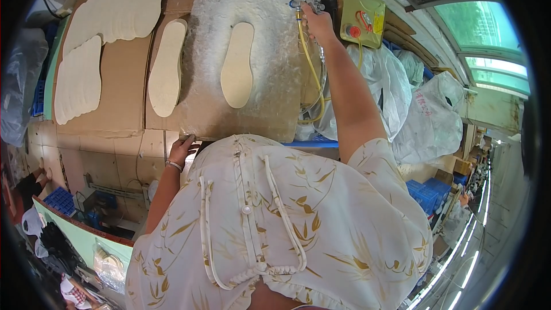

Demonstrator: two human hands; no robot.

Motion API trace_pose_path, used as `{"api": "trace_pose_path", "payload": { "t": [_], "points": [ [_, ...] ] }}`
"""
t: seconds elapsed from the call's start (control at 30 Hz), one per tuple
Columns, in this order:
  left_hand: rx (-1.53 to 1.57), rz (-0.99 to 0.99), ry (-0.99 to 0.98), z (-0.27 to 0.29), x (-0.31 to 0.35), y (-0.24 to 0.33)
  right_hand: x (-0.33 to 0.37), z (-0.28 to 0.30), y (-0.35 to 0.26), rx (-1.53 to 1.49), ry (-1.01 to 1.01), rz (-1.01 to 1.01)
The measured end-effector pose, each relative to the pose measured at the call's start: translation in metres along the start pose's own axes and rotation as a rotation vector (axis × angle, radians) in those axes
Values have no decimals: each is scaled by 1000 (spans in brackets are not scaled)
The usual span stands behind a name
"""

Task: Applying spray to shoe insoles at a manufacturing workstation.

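Note:
My right hand (317, 23) is closed around a metal spray gun (307, 4) at the far right of the work surface. A yellow hose (308, 52) hangs down from the gun. To its left, a single cream insole (237, 64) lies flat on a cardboard sheet (229, 123) coated with whitish residue. My left hand (182, 150) is at the sheet's near left edge, its fingers bent over the edge and gripping it. Another insole (167, 68) lies just left of the coated area. Overlapping rows of insoles (117, 12) spread over the cardboard farther left.
A yellow-green jerrycan (361, 14) with a red cap stands right of the spray gun. White plastic bags (430, 118) bulge at the right. Blue crates (427, 195) sit lower right. On the left are a grey plastic bag (23, 83) and a pale green tabletop (74, 235). Other people are partly visible at lower left.

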State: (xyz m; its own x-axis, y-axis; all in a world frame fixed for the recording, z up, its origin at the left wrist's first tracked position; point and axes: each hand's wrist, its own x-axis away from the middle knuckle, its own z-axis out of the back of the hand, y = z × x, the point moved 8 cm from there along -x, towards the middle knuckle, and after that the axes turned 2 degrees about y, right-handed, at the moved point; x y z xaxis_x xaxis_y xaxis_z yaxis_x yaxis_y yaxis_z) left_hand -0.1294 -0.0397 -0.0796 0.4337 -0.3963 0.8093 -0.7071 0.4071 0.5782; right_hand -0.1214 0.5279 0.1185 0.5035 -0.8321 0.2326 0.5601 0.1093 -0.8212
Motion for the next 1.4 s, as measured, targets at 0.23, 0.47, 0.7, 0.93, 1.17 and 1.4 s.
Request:
{"api": "trace_pose_path", "payload": {
  "t": [0.23, 0.47, 0.7, 0.93, 1.17, 1.4],
  "points": [
    [32, -8, 1, -1, 0, 0, 3, 0, -2, -15, 3, 0],
    [16, 7, 9, 1, -1, -1, 3, 0, -1, -17, -1, -2],
    [2, 4, -2, 2, -2, -2, 2, 0, 1, -14, -5, 13],
    [-14, 5, -17, 1, -2, -1, 4, 2, -2, 8, 8, 11],
    [-5, 28, -15, 2, -3, -3, 3, 1, -2, 5, 7, 11],
    [-18, 14, -9, 2, -2, 0, -1, 1, 1, 17, 13, 17]
  ]
}}
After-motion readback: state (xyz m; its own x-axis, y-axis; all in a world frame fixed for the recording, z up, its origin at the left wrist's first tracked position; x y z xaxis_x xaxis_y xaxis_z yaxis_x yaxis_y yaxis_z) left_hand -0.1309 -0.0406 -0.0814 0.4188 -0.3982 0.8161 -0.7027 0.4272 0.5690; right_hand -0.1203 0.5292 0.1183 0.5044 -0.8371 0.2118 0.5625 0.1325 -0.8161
